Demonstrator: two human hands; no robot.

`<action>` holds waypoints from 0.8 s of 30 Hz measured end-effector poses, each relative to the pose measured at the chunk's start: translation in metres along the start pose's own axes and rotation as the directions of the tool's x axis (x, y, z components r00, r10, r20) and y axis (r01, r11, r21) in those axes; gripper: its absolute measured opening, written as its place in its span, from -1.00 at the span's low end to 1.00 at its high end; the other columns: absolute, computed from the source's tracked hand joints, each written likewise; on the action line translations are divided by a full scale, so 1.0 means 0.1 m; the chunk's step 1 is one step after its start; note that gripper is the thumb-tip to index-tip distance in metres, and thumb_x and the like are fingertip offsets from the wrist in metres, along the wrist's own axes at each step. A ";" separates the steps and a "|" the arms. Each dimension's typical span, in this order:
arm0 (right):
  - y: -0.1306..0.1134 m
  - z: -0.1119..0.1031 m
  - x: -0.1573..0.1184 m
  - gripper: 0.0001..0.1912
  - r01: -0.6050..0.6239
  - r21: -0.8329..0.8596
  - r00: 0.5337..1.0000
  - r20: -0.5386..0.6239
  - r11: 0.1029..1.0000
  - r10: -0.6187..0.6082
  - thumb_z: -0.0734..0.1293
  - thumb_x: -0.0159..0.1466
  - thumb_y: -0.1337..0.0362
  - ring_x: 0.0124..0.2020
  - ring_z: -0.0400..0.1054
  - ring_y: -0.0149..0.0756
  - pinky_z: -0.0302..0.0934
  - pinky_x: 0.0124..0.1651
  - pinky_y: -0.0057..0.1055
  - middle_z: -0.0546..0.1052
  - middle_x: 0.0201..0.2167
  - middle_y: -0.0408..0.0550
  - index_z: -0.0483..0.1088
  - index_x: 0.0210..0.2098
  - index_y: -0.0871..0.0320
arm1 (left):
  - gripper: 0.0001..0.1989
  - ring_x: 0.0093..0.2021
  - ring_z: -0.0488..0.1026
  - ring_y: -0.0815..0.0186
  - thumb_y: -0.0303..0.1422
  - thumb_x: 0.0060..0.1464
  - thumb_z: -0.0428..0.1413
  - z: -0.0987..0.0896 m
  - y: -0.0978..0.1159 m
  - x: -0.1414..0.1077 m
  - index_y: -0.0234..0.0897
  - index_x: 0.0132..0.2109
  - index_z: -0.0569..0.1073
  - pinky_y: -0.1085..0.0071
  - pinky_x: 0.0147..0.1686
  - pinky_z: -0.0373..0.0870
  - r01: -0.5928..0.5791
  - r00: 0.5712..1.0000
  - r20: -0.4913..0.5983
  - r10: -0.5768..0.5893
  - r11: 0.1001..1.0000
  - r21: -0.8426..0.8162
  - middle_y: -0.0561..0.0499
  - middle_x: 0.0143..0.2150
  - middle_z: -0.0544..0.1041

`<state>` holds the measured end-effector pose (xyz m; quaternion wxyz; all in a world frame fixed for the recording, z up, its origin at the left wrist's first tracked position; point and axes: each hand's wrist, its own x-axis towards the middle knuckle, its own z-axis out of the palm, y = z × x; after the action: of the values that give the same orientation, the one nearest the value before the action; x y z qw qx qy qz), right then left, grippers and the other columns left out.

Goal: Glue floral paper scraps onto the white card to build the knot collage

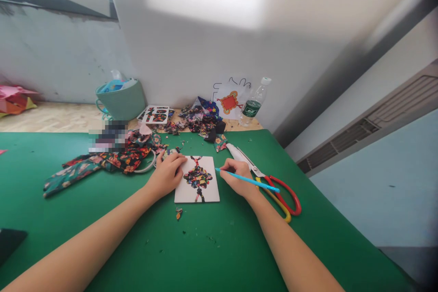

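For steadiness, seemingly, the card (197, 179) was touched by the left hand (167, 174), its grip unclear; the pencil (253, 181) was pinched by the right hand (238, 179).

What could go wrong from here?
1. Card slip: the left hand is only at the left edge of the white card, so it might shift or turn under pencil pressure.
2. Stray mark: the right hand has the blue pencil's tip by the card's right edge; a slip could mark the card or green tabletop.
3. Snag: the scissors lie close beside the right hand, which might knock them.
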<state>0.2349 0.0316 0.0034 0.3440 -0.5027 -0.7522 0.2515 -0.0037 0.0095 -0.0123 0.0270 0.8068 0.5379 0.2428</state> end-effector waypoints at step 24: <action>-0.03 0.15 0.03 -0.77 -0.291 0.479 0.954 0.216 0.828 0.210 0.36 -0.02 0.14 -0.60 0.29 -0.43 0.22 -0.50 -0.46 0.43 -0.61 -0.15 0.37 -0.50 0.20 | -0.66 -0.01 0.28 0.25 -0.53 -0.01 -0.13 0.01 -0.01 0.00 -0.19 -0.07 0.30 0.03 0.14 -0.28 0.002 1.000 0.002 -0.002 1.000 0.004 -0.03 -0.06 0.37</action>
<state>0.2211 0.0328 -0.0030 0.3685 -0.4682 -0.6114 0.5208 -0.0042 0.0100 -0.0138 0.0263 0.8067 0.5391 0.2408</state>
